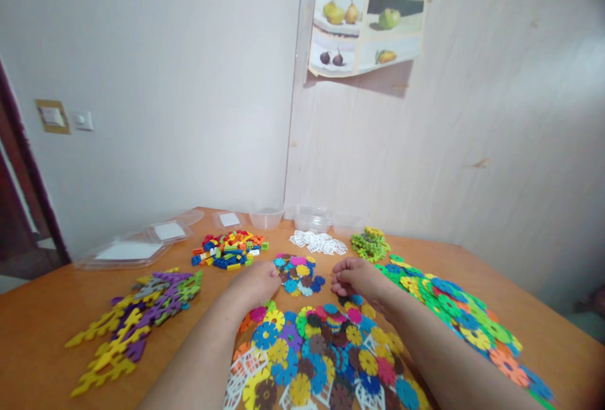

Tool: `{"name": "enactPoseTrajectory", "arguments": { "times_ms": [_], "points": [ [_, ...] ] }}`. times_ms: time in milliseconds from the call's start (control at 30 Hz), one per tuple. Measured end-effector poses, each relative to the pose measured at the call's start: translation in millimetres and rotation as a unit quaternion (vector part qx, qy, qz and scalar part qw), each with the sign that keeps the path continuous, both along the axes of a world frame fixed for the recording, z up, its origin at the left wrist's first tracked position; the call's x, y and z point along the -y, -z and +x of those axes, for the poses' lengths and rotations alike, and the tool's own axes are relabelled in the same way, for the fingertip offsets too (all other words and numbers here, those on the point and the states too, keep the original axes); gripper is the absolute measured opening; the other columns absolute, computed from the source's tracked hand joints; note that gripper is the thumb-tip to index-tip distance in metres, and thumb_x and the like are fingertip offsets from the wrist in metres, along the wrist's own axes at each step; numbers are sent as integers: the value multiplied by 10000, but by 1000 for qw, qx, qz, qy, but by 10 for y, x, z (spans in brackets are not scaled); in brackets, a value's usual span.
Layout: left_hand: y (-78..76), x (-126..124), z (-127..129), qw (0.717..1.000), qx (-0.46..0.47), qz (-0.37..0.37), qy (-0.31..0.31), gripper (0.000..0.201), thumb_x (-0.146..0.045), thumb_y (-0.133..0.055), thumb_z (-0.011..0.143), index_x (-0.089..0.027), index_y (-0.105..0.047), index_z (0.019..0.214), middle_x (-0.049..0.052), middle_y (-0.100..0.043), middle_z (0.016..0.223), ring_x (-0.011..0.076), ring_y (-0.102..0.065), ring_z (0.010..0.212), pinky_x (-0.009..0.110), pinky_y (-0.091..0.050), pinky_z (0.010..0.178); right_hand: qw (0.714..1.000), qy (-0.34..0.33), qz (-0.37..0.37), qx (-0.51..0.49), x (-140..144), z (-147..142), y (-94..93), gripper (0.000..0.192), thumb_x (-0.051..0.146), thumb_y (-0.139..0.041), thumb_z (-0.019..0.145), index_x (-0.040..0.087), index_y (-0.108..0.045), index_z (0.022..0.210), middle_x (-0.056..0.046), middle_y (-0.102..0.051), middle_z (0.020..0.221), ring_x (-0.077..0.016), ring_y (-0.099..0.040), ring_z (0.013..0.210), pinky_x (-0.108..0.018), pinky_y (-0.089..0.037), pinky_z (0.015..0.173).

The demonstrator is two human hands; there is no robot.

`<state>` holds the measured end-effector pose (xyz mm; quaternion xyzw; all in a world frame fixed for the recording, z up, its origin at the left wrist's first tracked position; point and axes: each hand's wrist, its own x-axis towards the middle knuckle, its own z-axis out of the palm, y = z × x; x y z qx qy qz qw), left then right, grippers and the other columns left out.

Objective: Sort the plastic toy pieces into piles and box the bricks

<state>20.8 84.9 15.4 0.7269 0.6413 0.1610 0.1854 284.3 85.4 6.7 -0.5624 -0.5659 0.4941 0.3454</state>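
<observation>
My left hand [258, 283] is closed at the left edge of a small pile of snowflake-shaped plastic discs [301, 271]; anything between its fingers is hidden. Across that pile, my right hand [357, 279] hovers low with bent, slightly parted fingers and nothing visible in them. Below it lie a few dark and blue discs. Between my forearms spreads a large mixed heap of notched discs [321, 341] in blue, yellow, brown and pink. White plastic lattice pieces [255, 363] are mixed into this heap.
Linked yellow and purple pieces [137, 315] lie left, and building bricks [229, 248] behind. White frame pieces [319, 242], a green-yellow cluster [369, 245] and clear tubs [266, 216] stand along the back. Larger discs [454, 309] cover the right side. Clear lids [123, 252] rest back left.
</observation>
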Motion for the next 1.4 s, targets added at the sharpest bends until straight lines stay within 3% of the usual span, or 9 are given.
{"name": "enactPoseTrajectory", "arguments": {
  "times_ms": [67,133,233,333,467,667,967,1233,1400],
  "points": [
    [16,-10,-4,1000,-4,-1,-1,134,-224,-514,754,-202,-500,623,-26,-498,561,124,-454,520,262,-213,468,1000,-22,-10,19,40,77,-57,75,178,-622,704,183,-556,741,17,-643,581,-97,-591,490,-173,-435,453],
    [33,-26,-11,1000,-3,2,2,135,-222,-510,755,-200,-496,622,-26,-499,566,123,-452,522,261,-211,470,994,-86,-15,66,97,143,-124,76,217,-656,710,164,-603,728,16,-635,575,-85,-546,454,-171,-375,415],
    [55,-49,-20,1000,-2,11,6,144,-220,-508,755,-196,-486,614,-27,-491,564,119,-441,519,261,-202,475,969,-197,-2,146,195,169,-212,187,317,-727,720,163,-661,804,24,-641,634,-80,-543,521,-171,-378,466],
    [62,-52,-23,1000,-7,15,8,151,-223,-507,757,-197,-479,611,-30,-474,553,117,-428,515,262,-197,481,948,-232,22,215,285,114,-270,318,370,-804,666,188,-690,901,38,-635,711,-84,-532,618,-170,-375,520],
    [50,-31,-16,1000,-9,13,4,137,-234,-493,765,-202,-499,632,-28,-487,567,122,-439,522,261,-200,480,935,-210,42,283,357,26,-311,285,326,-779,677,199,-698,919,41,-609,726,-91,-513,652,-174,-356,533],
    [38,-29,-12,1000,-23,7,2,123,-239,-492,757,-208,-501,638,-25,-503,569,131,-471,534,262,-218,478,928,-208,49,306,369,9,-326,339,372,-772,676,197,-675,949,33,-623,766,-101,-522,662,-178,-354,519],
    [16,-3,-7,1000,0,4,2,139,-234,-530,730,-203,-466,610,-33,-456,536,124,-438,521,261,-203,492,930,-192,52,310,377,-28,-344,110,240,-653,713,194,-668,812,32,-614,692,-113,-528,639,-192,-355,513],
    [-24,25,13,1000,-3,15,6,183,-233,-547,753,-197,-472,590,-33,-451,551,123,-432,537,259,-214,515,959,-193,46,202,340,56,-356,92,185,-633,703,178,-673,786,12,-660,707,-108,-568,641,-191,-432,574],
    [-28,20,10,1000,-9,18,13,210,-294,-544,782,-199,-494,602,-29,-469,554,125,-438,531,267,-213,514,988,-92,25,122,228,2,-229,63,225,-598,782,177,-598,741,22,-618,561,-93,-528,493,-183,-368,461]
  ]
}}
